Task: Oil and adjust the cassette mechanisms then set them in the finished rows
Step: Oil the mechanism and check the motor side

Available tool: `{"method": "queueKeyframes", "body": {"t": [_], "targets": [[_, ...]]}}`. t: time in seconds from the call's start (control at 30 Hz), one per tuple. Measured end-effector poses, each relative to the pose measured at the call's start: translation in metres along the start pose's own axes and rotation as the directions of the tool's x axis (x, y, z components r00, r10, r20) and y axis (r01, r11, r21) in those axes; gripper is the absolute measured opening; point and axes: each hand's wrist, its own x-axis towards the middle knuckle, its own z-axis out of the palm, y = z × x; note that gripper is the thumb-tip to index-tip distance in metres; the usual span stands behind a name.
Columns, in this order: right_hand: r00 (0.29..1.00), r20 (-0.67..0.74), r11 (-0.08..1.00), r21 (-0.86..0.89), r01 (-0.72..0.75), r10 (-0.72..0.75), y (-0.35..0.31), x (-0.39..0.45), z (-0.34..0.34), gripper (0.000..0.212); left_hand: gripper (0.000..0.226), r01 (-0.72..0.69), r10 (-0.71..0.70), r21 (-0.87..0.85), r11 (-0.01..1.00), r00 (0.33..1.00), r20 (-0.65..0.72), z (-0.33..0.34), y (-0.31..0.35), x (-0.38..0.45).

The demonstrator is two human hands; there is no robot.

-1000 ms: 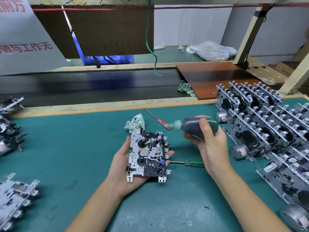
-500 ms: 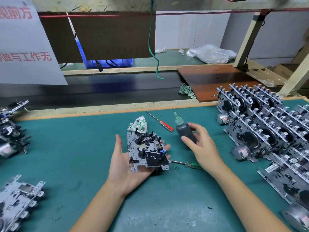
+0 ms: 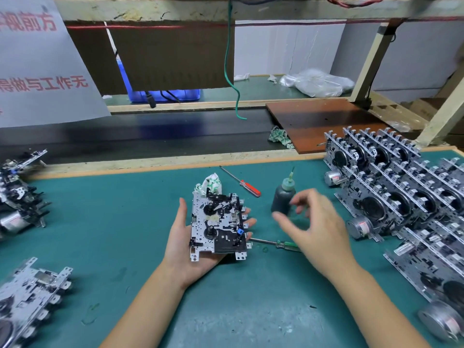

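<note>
While cassette mechanism [image 3: 218, 226] lies on left hand [image 3: 190, 247] fingers, spread flat, right hand [image 3: 316, 229] fingers apart beside oil bottle [image 3: 283, 197].

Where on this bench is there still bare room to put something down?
Bare teal mat lies between the left metal mechanism piles and the left hand, and near the front edge. Crowded: the right-side mechanism rows and around the dark oil bottle.
</note>
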Motion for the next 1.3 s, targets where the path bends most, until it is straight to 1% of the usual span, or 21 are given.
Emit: {"method": "queueKeyframes", "body": {"t": [0.07,0.13,0.17,0.23,0.33,0.43,0.5,0.6,0.73,0.8,0.87,0.93,0.97,1.0,1.03,1.07,1.1,1.13,1.17,1.2,1.3], "targets": [[0.944,0.259,0.968,-0.089,0.235,-0.206,0.000,-0.011,0.000,0.031,0.092,-0.003,0.003,0.002,1.000,1.000,0.009,0.000,-0.001,-0.001],[0.854,0.470,0.925,-0.173,0.339,-0.225,0.006,-0.015,0.000,0.018,0.090,0.000,0.000,0.006,1.000,0.999,0.035,0.001,-0.002,-0.001],[0.848,0.493,0.924,-0.199,0.328,-0.195,0.010,-0.015,-0.004,0.012,0.087,0.003,-0.004,0.018,1.000,0.999,0.045,0.001,-0.002,-0.001],[0.894,0.411,0.903,-0.291,0.317,-0.181,0.017,-0.015,-0.014,0.009,0.080,0.011,-0.015,0.059,0.998,0.998,0.057,0.000,-0.002,0.000],[0.930,0.227,0.814,-0.454,0.362,-0.288,0.025,-0.017,-0.023,0.028,0.074,0.059,-0.067,0.096,0.994,0.995,0.080,0.001,0.003,0.000],[0.876,0.291,0.781,-0.403,0.477,-0.384,0.012,-0.020,-0.018,0.057,0.068,0.140,-0.161,0.222,0.965,0.984,0.080,-0.001,0.009,-0.005],[0.834,0.355,0.754,-0.373,0.540,-0.422,0.000,-0.018,-0.011,0.075,0.064,0.211,-0.236,0.355,0.911,0.971,0.028,-0.003,0.013,-0.010],[0.764,0.437,0.722,-0.303,0.622,-0.474,-0.010,-0.013,-0.008,0.066,0.060,0.265,-0.280,0.517,0.814,0.959,-0.050,-0.001,0.016,-0.016],[0.730,0.485,0.720,-0.255,0.645,-0.482,-0.004,-0.012,-0.013,0.055,0.070,0.251,-0.206,0.663,0.705,0.967,-0.147,0.001,0.020,-0.015],[0.739,0.464,0.722,-0.262,0.641,-0.488,0.000,-0.017,-0.013,0.054,0.083,0.264,-0.238,0.660,0.703,0.962,-0.131,-0.002,0.024,-0.014],[0.775,0.400,0.749,-0.261,0.608,-0.489,0.004,-0.023,-0.011,0.054,0.094,0.195,-0.204,0.630,0.752,0.977,-0.059,-0.004,0.027,-0.016],[0.828,0.328,0.804,-0.249,0.540,-0.455,0.008,-0.027,-0.011,0.054,0.092,0.099,-0.020,0.643,0.759,0.991,-0.129,-0.004,0.027,-0.020],[0.851,0.299,0.823,-0.254,0.508,-0.433,0.009,-0.028,-0.011,0.053,0.086,0.026,0.156,0.725,0.689,0.971,-0.183,-0.004,0.024,-0.023],[0.869,0.277,0.836,-0.268,0.479,-0.409,0.010,-0.028,-0.011,0.052,0.079,-0.022,0.344,0.851,0.525,0.920,-0.189,-0.003,0.021,-0.028],[0.882,0.261,0.841,-0.288,0.459,-0.393,0.011,-0.029,-0.010,0.051,0.075,-0.019,0.474,0.961,0.275,0.873,-0.118,-0.003,0.015,-0.036],[0.889,0.250,0.841,-0.305,0.447,-0.382,0.010,-0.030,-0.009,0.050,0.075,0.000,0.514,1.000,0.008,0.858,-0.004,-0.003,0.009,-0.043],[0.892,0.246,0.839,-0.316,0.443,-0.378,0.010,-0.031,-0.007,0.049,0.073,0.036,0.501,0.969,-0.243,0.860,0.094,-0.004,0.002,-0.051],[0.893,0.246,0.838,-0.320,0.442,-0.377,0.009,-0.031,-0.005,0.050,0.070,0.075,0.478,0.897,-0.435,0.864,0.160,-0.006,-0.003,-0.055],[0.894,0.242,0.840,-0.318,0.440,-0.377,0.008,-0.032,-0.003,0.050,0.065,0.102,0.461,0.825,-0.555,0.863,0.204,-0.006,-0.007,-0.056],[0.898,0.231,0.844,-0.315,0.433,-0.375,0.007,-0.032,-0.002,0.051,0.061,0.122,0.454,0.778,-0.616,0.862,0.224,-0.005,-0.011,-0.055],[0.910,0.196,0.848,-0.333,0.411,-0.364,0.004,-0.033,0.000,0.049,0.064,0.139,0.476,0.739,-0.659,0.838,0.267,-0.001,-0.017,-0.048]]}}
